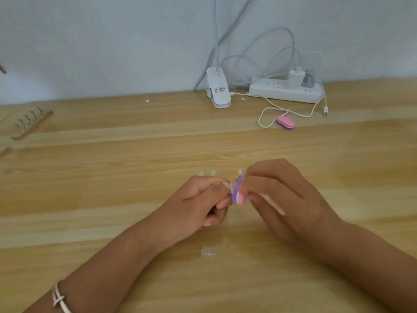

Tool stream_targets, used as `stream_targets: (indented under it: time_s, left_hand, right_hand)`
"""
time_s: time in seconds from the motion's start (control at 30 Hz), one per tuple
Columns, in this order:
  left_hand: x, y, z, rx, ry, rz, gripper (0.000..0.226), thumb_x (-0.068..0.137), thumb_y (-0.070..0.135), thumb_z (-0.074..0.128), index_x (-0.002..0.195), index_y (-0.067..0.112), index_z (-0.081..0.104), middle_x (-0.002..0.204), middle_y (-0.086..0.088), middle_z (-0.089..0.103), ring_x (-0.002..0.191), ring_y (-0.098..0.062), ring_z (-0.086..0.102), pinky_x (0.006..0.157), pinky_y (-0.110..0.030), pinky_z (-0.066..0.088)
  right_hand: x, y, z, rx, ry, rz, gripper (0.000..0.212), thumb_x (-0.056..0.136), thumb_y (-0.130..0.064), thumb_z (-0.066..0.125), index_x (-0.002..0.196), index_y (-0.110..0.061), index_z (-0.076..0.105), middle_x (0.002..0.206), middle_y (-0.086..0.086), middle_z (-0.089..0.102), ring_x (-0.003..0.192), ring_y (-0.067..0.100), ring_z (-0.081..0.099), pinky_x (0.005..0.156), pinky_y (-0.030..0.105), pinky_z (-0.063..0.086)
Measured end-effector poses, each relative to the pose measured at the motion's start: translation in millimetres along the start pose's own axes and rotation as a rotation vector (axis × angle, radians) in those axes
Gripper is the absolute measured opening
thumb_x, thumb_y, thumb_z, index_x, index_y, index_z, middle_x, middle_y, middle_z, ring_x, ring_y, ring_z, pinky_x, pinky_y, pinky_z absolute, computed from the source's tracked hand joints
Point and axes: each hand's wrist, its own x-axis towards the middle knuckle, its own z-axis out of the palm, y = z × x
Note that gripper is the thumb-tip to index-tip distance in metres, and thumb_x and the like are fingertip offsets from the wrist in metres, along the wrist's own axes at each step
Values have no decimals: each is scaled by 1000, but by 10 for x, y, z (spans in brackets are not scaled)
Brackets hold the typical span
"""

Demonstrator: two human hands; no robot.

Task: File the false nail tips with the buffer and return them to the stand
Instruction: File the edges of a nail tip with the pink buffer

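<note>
You're mid-filing: your left hand [198, 199] pinches one nail tip [230, 188] against the buffer [238, 196] your right hand [288, 199] grips, while loose tips [208, 251] lie nearby and the far-left stand [31, 125] looks unfilled.

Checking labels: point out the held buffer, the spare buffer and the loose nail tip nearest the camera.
held buffer [236, 193]: head view, purple layer.
spare buffer [285, 122]: head view, pink top.
loose nail tip [208, 252]: head view, centre.

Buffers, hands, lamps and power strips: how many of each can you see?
Buffers: 2
Hands: 2
Clip lamp: 1
Power strip: 1
Total: 6
</note>
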Motion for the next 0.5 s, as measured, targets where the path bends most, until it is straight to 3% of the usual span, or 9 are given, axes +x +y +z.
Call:
stream_targets:
  time_s: [0.07,0.2,0.3,0.5]
  left_hand:
    - [-5,-5,-13,-40,7,-15,36,97,20,35,65,3,41,49,8,38,41,-4,30,43,-11,28]
    - [-4,12,-39,-18,-35,-20,35,98,24,32,66,17,43,47,3,34,41,-6,25,40,-11,26]
    - [2,19,-38,4,-57,-7,35,101,26,32,69,17,44,50,1,34,44,-7,26,40,-11,27]
    - [2,-6,-52,-13,-64,-1,33,100,33,34,75,18,49,57,3,36,49,-14,23,40,-18,24]
  right_hand:
    - [-22,-73,29,42,3,-47,18,99,1,56,108,-10,67,114,5,60,102,24,58,93,28,45]
    - [-10,89,8,-27,-13,44,20,90,10,62,102,-4,71,106,10,65,98,24,60,92,27,46]
    - [9,170,-55,-24,49,114,15,91,8,61,100,-2,69,103,7,65,99,21,59,92,28,46]
    - [-42,61,-10,20,-14,4,18,94,6,59,103,-5,71,107,9,63,102,19,58,94,23,43]
